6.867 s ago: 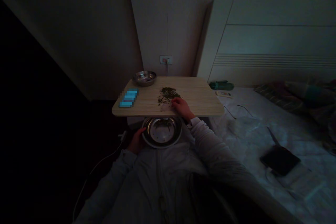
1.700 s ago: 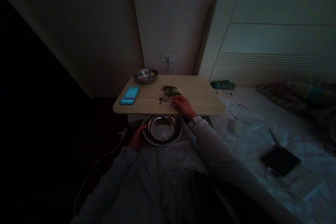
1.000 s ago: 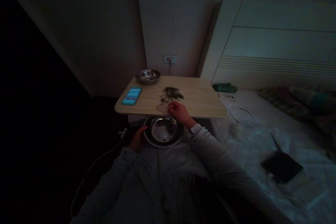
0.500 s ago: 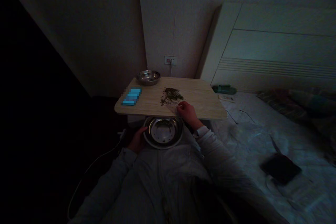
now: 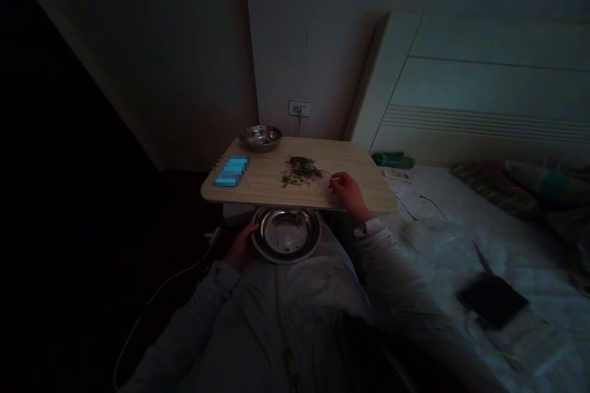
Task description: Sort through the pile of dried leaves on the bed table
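My left hand grips the left rim of a shiny metal bowl, which rests at my lap just below the table's front edge. A few dark bits lie in that bowl. Over the right part of the small wooden table, my right hand is closed, its fingers pinching a thin, pale, see-through piece whose kind is too dim to make out. Left of this piece, small dark green bits are spread loosely in a pile on the tabletop.
A second metal bowl stands at the table's back left corner. In front of it lies a phone with a lit, blurred screen. To the right, the bed holds a green bottle, glasses and a dark flat object.
My right hand has moved right, away from the green bits, with the see-through piece. My left hand and the bowl have stayed in place.
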`<state>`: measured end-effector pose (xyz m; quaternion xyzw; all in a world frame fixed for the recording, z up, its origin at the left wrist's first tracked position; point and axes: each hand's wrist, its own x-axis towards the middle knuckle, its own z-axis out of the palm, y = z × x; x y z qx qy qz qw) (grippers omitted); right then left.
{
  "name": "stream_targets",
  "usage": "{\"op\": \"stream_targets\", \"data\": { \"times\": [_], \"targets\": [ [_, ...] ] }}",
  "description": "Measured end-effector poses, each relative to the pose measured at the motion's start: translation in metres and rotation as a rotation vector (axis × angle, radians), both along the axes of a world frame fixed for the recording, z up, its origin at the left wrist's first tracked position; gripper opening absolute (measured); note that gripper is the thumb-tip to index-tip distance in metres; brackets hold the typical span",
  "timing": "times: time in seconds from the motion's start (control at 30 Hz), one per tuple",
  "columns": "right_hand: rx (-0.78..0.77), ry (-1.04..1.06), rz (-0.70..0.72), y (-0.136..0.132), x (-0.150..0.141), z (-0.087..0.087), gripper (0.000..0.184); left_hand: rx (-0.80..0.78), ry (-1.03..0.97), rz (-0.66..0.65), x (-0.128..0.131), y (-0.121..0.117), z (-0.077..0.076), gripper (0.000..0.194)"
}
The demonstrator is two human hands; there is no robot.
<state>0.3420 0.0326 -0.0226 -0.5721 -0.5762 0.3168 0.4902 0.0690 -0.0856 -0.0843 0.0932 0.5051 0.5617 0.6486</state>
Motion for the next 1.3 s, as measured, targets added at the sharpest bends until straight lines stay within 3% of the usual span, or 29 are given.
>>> {"op": "stream_targets", "data": {
  "times": [0.3,0.5,0.77,1.3],
  "targets": [
    [-0.014,-0.064,-0.167,0.026,0.023,-0.013,0.014,-0.006,-0.024,-0.028,0.006,-0.002,0.01,0.013],
    [-0.082,-0.138,-0.219,0.039,0.03,-0.009,0.025,0.061,-0.056,-0.079,0.003,0.0,0.003,0.008],
    [-0.127,-0.248,-0.149,0.042,0.009,-0.001,0.031,0.025,-0.027,-0.068,-0.002,0.002,-0.005,0.006],
    [-0.046,-0.259,0.004,0.029,-0.024,-0.005,0.013,0.03,-0.028,-0.053,0.007,-0.002,0.007,0.018]
  ]
}}
